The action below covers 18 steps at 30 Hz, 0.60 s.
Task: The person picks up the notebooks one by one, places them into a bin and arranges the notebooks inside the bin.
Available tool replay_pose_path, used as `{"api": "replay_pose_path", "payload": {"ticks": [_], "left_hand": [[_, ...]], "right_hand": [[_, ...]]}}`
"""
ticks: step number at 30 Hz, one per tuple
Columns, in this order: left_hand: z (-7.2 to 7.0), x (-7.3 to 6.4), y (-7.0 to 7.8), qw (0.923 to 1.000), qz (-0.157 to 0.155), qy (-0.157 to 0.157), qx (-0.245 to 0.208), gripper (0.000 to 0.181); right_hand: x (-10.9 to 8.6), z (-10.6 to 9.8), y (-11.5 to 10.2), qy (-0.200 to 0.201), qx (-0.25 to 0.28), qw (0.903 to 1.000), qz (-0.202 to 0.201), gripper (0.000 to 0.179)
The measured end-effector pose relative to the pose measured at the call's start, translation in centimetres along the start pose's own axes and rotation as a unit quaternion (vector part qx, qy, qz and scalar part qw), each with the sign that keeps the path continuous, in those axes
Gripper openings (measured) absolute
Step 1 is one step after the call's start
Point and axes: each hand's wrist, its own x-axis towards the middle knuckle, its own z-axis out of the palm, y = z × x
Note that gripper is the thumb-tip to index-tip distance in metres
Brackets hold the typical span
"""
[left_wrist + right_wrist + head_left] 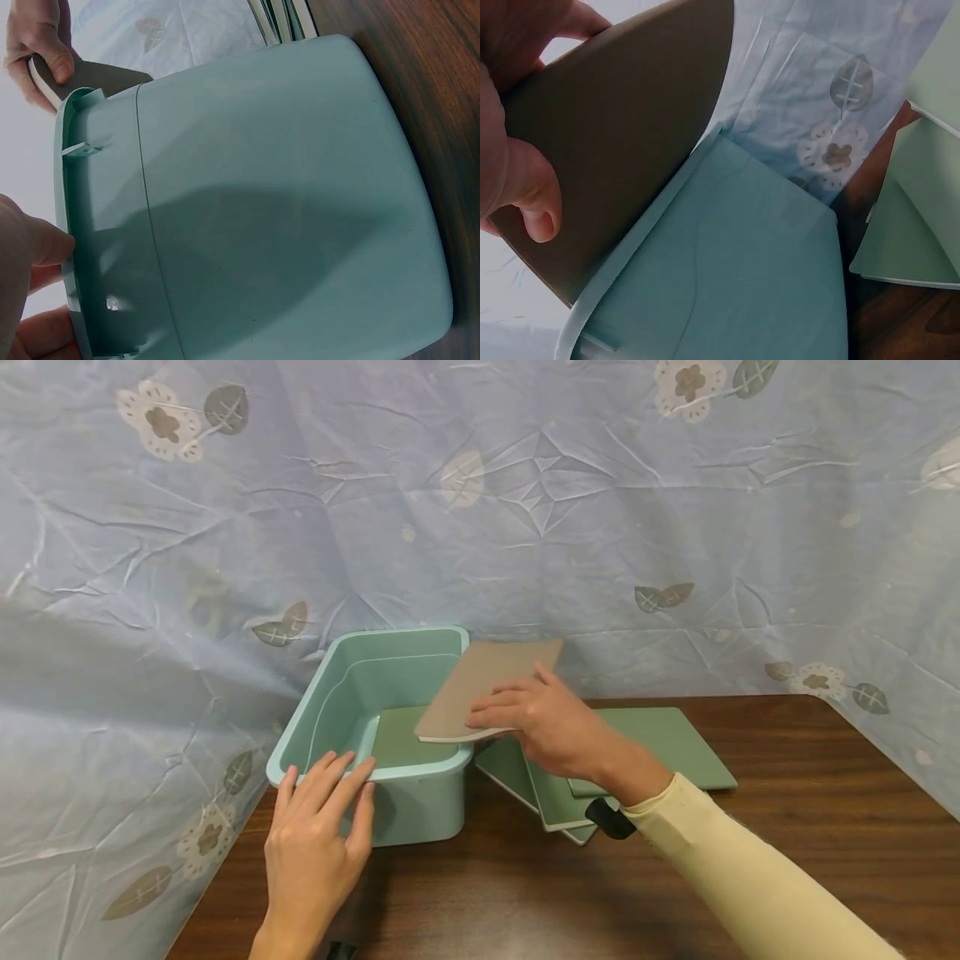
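Note:
My right hand grips a tan notebook by its near right edge, thumb beneath and fingers on top. The notebook hangs tilted over the right rim of a teal plastic bin; its darker underside shows in the right wrist view. At the bin's near left rim is my left hand, fingers over the lip and thumb against it. Inside the bin lies a flat green notebook, partly hidden by the tan one. Several green notebooks lie fanned out and overlapping to the bin's right, under my right forearm.
The dark wood table extends to the right and toward me. Behind and along both sides hangs a pale flowered cloth, close to the bin's back. A black strap sits at my right wrist.

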Motion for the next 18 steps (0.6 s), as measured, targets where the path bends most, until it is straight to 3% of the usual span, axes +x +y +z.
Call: {"api": "replay_pose_path", "payload": {"ticks": [9,18], "left_hand": [[-0.01,-0.09,0.10,1.0000,-0.002,-0.001,0.006,0.027],[0.11,-0.03,0.15,0.9999,-0.001,0.014,-0.002,0.027]], "right_hand": [[0.22,0.40,0.29,0.015,-0.045,0.9979,-0.043,0.049],[0.31,0.41,0.50,0.001,-0.046,0.9980,-0.043,0.054]]}}
